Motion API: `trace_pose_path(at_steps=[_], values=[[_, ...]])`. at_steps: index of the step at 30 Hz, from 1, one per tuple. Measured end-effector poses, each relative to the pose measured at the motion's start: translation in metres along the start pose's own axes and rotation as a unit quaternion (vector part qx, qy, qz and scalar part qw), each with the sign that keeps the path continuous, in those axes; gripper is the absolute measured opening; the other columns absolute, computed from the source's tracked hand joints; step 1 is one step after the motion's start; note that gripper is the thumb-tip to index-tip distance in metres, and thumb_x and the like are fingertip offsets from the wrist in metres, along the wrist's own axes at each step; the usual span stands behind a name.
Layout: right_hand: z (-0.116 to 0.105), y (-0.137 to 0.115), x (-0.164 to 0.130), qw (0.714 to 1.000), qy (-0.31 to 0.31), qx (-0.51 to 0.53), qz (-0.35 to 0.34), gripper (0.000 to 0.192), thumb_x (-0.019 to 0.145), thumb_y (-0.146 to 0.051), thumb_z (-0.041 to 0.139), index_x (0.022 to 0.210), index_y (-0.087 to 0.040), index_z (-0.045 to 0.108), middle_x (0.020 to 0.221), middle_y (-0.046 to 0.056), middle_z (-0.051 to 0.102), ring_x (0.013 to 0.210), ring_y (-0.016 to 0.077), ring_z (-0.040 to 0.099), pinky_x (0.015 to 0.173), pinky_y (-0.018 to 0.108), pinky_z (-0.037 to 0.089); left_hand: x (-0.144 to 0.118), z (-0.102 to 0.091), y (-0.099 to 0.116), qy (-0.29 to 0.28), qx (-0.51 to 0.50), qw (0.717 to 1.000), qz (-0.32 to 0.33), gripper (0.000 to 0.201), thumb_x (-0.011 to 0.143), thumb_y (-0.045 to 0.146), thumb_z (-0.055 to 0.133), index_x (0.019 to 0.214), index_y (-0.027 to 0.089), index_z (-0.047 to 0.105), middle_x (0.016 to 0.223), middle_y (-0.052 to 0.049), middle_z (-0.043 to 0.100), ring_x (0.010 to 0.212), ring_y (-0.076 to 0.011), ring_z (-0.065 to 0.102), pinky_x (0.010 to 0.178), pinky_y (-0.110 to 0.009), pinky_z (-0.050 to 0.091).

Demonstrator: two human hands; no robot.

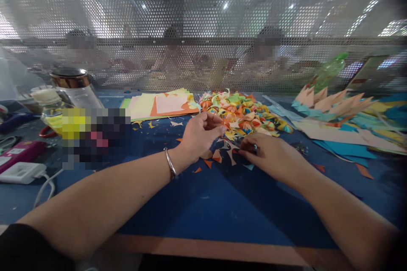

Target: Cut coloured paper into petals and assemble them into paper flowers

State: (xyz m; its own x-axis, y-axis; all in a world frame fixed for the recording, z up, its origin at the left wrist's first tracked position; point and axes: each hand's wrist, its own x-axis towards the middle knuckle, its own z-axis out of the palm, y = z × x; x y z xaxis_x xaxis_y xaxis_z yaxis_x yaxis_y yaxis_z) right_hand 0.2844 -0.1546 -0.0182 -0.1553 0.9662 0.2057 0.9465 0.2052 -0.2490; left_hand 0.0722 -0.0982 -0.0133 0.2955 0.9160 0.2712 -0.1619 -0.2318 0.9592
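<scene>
Lying between both hands point(237, 144), paper scraps point(222, 154), seemingly touched by fingertips.

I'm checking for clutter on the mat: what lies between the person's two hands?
In the head view, small cut paper scraps, orange and pale, lie on the blue mat between the left hand and right hand.

Small orange and cream paper scraps point(222, 156), flat triangular offcuts scattered on the blue cloth at frame centre between both hands, heap of curled multicoloured folded paper pieces point(244, 114) just above, centre of frame
</scene>
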Motion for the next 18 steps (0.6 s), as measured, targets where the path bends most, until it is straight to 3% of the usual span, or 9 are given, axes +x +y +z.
trace_pose_path(at_steps=[12, 18], values=[[0.0, -0.01, -0.005, 0.999, 0.01, 0.017, -0.027, 0.011, 0.085, -0.029, 0.063, 0.077, -0.023, 0.068, 0.078, 0.005, 0.068, 0.065, 0.0186, 0.061, 0.059, 0.031, 0.043, -0.001, 0.001, 0.005, 0.012, -0.002, 1.0, 0.005, 0.019, 0.079, 0.013, 0.08, 0.085, 0.017, 0.062, 0.077, 0.001, 0.065, 0.07, -0.0098, 0.063, 0.073, -0.027, 0.054], [-0.004, -0.017, -0.007, 0.993, -0.023, 0.113, -0.038, 0.014, 0.083, -0.032, 0.062, 0.072, -0.023, 0.065, 0.065, 0.001, 0.062, 0.055, 0.0156, 0.055, 0.055, 0.029, 0.042, 0.0, 0.0, 0.004, 0.023, -0.003, 1.0, 0.003, 0.021, 0.078, 0.013, 0.081, 0.084, 0.017, 0.061, 0.075, 0.002, 0.065, 0.067, -0.0091, 0.062, 0.071, -0.027, 0.054]])
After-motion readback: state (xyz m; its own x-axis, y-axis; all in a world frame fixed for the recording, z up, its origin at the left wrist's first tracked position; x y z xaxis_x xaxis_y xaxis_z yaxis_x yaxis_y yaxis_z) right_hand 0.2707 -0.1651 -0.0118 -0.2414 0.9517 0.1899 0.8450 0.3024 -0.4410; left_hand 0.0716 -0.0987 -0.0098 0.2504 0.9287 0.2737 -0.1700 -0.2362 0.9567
